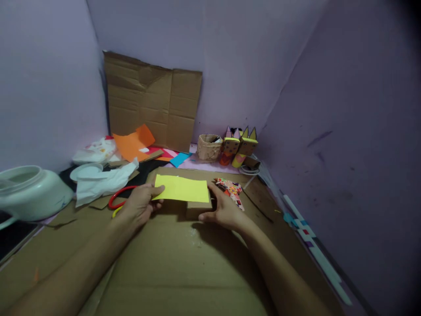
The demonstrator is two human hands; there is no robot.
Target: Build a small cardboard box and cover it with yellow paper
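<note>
My left hand (141,202) pinches the left end of a rectangular yellow paper (180,189) between thumb and fingers. The sheet hangs over a small cardboard box (198,212) and covers part of its top. My right hand (225,208) curls around the right end of that box, thumb on the front and fingers toward the back, close to the paper's right edge. Just behind my right hand lies a colourful patterned piece (232,188). Beside my left hand are scissors with red handles (115,201), partly covered by the hand.
A cardboard sheet (158,281) covers the work surface; another cardboard panel (151,105) leans on the wall. At left stand a white pot (42,193) and crumpled white paper (105,182). Orange paper (133,142), a woven basket (209,148) and animal-eared paper figures (248,147) sit behind.
</note>
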